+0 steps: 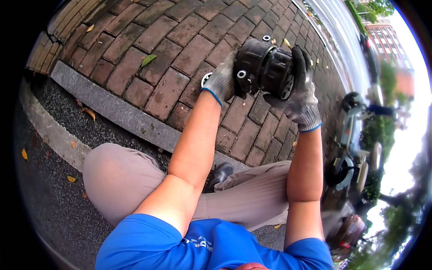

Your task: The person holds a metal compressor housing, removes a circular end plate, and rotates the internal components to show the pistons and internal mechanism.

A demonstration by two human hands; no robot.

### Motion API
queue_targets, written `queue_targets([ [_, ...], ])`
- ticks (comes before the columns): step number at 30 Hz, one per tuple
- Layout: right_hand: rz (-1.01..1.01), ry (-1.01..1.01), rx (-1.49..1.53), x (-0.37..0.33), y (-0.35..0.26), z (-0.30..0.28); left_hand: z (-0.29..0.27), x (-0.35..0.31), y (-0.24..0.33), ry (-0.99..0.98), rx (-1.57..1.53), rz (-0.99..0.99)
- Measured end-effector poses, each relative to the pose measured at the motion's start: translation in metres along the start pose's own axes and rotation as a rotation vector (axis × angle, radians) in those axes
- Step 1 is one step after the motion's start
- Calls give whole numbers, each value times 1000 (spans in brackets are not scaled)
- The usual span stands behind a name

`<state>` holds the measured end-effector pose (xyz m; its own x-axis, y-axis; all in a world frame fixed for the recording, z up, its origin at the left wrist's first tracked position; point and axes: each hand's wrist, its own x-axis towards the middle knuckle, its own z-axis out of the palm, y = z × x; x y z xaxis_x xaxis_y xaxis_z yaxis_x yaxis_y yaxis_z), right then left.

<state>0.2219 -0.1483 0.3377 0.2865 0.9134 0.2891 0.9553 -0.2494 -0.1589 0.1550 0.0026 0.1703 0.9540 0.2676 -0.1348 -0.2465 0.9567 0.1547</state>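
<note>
Head view showed both gloved hands, the left hand (221, 80) and right hand (300, 100), wrapped tight around a round black machine part (263, 67) held up over the brick path (180, 58), off the ground but not set down anywhere.

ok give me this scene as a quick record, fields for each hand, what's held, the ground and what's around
left hand: gloved left hand grips the near side of the part
right hand: gloved right hand wraps its far side
held thing: black round mechanical part with silver washers, raised above the ground
ground: red brick paving, grey stone kerb, asphalt
posture: seated, knees bent, black shoe at the kerb
around: scooter lying to the right, fallen leaves
</note>
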Motion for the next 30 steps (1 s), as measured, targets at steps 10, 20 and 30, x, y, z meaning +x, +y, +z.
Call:
queue_targets([
  [10,100,-43,106,-3,3,8,-11,3,-4,48,117,2],
  [20,147,-15,188,-11,15,12,-15,3,-12,89,466,123],
  [30,85,10,151,-8,10,11,-24,11,-10,47,520,248],
])
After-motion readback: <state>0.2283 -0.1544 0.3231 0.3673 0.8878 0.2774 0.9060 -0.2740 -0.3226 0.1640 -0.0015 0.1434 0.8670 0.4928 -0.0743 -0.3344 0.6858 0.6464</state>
